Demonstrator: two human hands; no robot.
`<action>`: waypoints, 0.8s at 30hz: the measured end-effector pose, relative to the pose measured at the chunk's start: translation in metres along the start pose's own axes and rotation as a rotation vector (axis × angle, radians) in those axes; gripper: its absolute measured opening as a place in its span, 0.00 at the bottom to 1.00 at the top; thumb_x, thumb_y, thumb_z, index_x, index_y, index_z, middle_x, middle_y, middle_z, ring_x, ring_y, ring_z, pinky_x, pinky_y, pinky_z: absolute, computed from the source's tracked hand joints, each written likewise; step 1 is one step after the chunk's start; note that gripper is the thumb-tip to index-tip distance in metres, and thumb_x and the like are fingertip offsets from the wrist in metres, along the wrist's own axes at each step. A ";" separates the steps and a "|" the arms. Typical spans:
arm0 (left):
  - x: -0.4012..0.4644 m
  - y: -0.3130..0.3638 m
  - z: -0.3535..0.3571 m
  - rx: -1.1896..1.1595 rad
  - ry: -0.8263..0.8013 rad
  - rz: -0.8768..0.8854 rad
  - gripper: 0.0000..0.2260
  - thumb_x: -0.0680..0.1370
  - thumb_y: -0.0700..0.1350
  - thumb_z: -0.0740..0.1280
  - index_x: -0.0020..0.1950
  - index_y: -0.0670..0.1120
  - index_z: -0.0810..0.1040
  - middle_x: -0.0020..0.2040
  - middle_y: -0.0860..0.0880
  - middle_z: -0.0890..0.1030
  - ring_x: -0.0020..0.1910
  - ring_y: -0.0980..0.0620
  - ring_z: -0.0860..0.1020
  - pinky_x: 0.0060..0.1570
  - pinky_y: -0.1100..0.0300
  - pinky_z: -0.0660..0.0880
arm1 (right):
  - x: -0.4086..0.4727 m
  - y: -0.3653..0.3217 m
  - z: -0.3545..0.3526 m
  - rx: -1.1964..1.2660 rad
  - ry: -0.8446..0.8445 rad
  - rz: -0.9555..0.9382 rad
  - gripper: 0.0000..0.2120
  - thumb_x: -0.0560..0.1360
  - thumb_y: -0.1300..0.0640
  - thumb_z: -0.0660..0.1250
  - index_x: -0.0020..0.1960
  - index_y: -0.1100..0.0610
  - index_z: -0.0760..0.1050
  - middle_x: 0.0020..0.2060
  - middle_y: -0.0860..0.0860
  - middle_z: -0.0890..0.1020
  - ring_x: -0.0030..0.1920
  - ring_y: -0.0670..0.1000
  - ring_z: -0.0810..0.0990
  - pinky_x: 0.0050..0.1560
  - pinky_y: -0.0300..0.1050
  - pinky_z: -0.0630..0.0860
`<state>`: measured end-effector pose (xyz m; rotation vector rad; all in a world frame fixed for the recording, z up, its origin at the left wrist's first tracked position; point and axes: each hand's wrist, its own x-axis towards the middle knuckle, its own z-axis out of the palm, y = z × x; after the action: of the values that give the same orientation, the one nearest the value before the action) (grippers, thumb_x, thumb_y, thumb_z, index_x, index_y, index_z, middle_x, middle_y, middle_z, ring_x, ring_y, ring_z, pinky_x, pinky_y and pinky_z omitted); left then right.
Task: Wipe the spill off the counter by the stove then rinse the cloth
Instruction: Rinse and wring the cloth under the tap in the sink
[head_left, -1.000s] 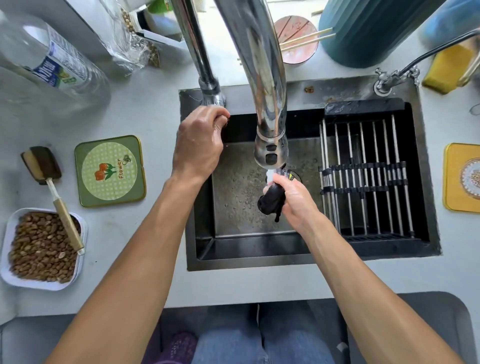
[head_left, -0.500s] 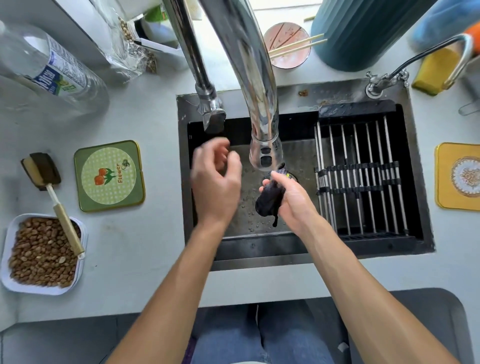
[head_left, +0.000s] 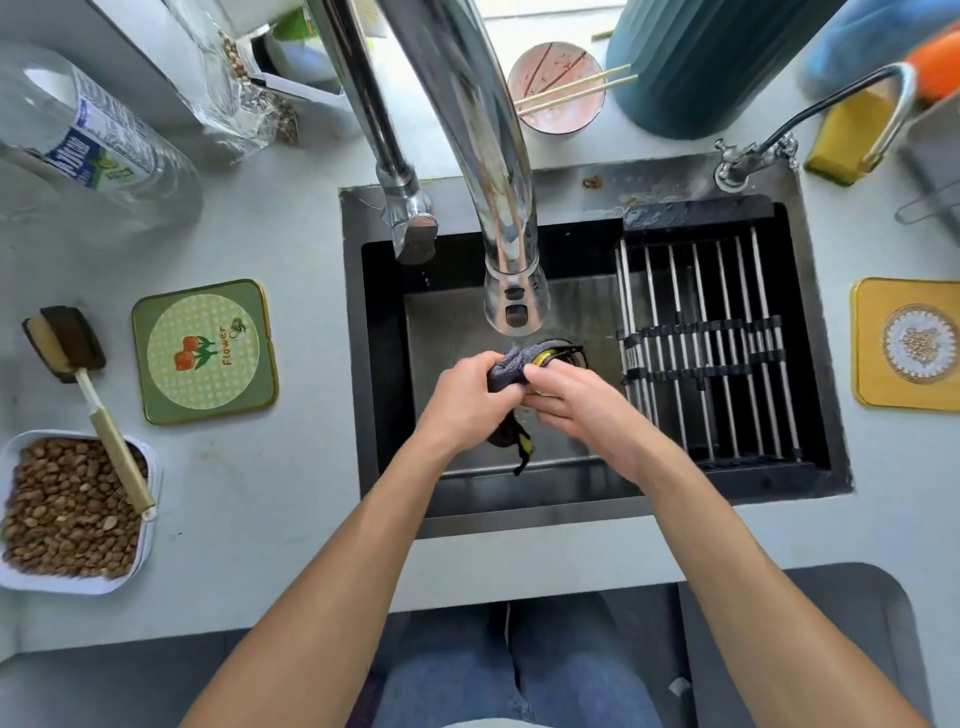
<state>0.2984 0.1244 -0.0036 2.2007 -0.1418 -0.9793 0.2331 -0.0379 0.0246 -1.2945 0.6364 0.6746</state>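
Observation:
A dark grey cloth (head_left: 505, 370) with a yellow edge is bunched between both hands over the black sink (head_left: 826, 457), just below the chrome tap spout (head_left: 514, 306). My left hand (head_left: 462, 400) grips its left part and my right hand (head_left: 576, 402) grips its right part. A wet tail of the cloth hangs down below the hands. The tap lever (head_left: 410, 228) stands at the sink's back left, untouched. Whether water runs I cannot tell.
A metal rack (head_left: 711, 343) fills the sink's right half. On the left counter lie a green coaster (head_left: 205, 351), a brush (head_left: 78, 374) and a tray of nuts (head_left: 67, 512). A yellow mat (head_left: 906, 343) lies right; a bowl with chopsticks (head_left: 558, 88) sits behind.
My left hand left the tap lever, came down into the sink and took hold of the cloth beside my right hand. The cloth stays under the spout.

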 end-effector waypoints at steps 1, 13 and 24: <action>0.000 0.000 -0.003 0.032 0.006 0.002 0.10 0.79 0.50 0.71 0.59 0.52 0.83 0.43 0.56 0.83 0.45 0.53 0.82 0.39 0.66 0.71 | 0.000 -0.003 -0.006 -0.256 0.084 0.007 0.13 0.83 0.45 0.64 0.60 0.48 0.83 0.57 0.47 0.88 0.61 0.48 0.85 0.70 0.53 0.77; -0.001 0.010 -0.032 0.085 -0.134 0.144 0.15 0.73 0.52 0.67 0.60 0.55 0.74 0.49 0.54 0.84 0.43 0.54 0.84 0.47 0.50 0.85 | 0.027 -0.006 0.006 -1.011 0.171 -0.611 0.24 0.72 0.58 0.72 0.66 0.54 0.72 0.57 0.51 0.81 0.57 0.50 0.77 0.56 0.44 0.74; 0.010 -0.010 -0.057 0.022 -0.213 0.113 0.14 0.70 0.62 0.76 0.51 0.58 0.82 0.42 0.55 0.86 0.40 0.57 0.84 0.45 0.52 0.81 | 0.023 -0.009 -0.012 -0.420 0.163 -0.227 0.09 0.75 0.56 0.64 0.50 0.46 0.80 0.38 0.48 0.87 0.41 0.47 0.85 0.42 0.42 0.79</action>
<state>0.3425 0.1603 0.0098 2.0792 -0.3721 -1.1505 0.2541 -0.0491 0.0108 -1.7966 0.4814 0.5337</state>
